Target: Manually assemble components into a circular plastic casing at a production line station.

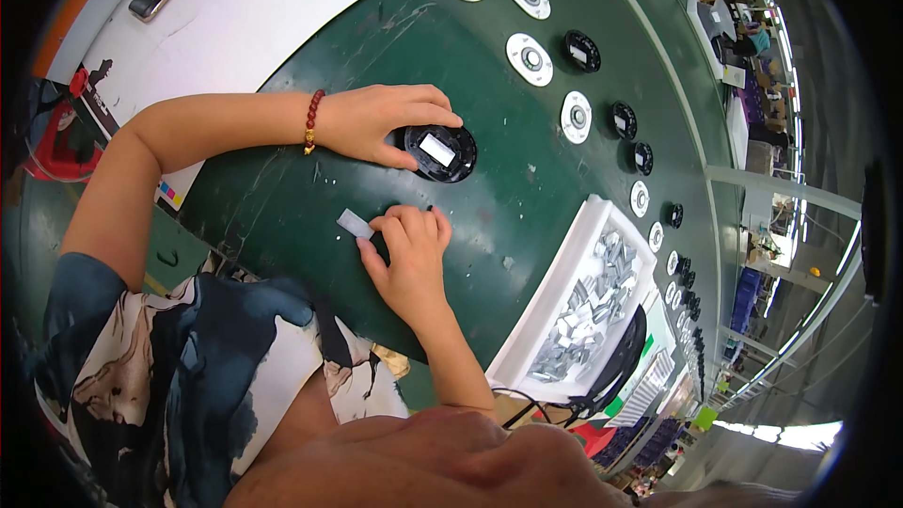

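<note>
My left hand (381,122), with a red bead bracelet at the wrist, holds a round black plastic housing (458,152) on the green bench, thumb and fingers around its left side. A white rectangular piece (436,150) sits in the middle of that housing. Closer to my body, my right hand (411,254) pinches a small pale grey rectangular block (354,223) between thumb and fingers. The block is apart from the housing. Some of the right fingers are curled out of sight.
A white tray (513,343) full of small grey blocks stands to the right, black cables beside it. White oval discs (530,59) and black round housings (581,52) line the green belt beyond. A white board (245,9) with a black handle lies at the upper left.
</note>
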The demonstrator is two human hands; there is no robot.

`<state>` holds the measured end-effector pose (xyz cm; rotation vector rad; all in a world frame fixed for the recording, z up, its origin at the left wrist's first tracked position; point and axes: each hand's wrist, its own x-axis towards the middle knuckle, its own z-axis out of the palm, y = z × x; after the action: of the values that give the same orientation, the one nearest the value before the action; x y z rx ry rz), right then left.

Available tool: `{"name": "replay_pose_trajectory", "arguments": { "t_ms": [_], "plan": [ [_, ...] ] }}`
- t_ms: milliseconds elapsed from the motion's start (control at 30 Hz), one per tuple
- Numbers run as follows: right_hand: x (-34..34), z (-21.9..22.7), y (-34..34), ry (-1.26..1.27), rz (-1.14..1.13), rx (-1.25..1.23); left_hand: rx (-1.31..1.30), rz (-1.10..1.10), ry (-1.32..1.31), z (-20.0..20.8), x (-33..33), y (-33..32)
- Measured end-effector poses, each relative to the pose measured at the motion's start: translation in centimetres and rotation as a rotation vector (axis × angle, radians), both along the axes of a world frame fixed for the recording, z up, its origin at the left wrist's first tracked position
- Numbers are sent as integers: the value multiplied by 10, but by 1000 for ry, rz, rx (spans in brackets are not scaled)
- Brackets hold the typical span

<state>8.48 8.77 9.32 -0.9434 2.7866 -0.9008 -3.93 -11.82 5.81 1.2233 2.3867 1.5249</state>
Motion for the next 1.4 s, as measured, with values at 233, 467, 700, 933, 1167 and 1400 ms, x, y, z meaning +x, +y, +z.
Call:
{"name": "replay_pose_trajectory", "arguments": {
  "t_ms": [233,467,700,933,1167,1400],
  "plan": [
    [-8,-2,5,29,-72,-3,28,264,176,13,-69,-18],
    [-8,-13,0,55,-71,-61,-49,667,218,-7,-204,-34],
    [-1,-20,6,78,-75,-34,-157,787,192,-37,-271,-19],
    [-9,-22,8,75,-83,-18,-562,1292,455,-12,-248,-94],
    [-7,-21,7,90,-69,-17,-715,1344,365,-29,-218,-172],
    [-5,-19,6,87,-73,-3,-509,916,747,-9,-131,-118]
  ]
}}
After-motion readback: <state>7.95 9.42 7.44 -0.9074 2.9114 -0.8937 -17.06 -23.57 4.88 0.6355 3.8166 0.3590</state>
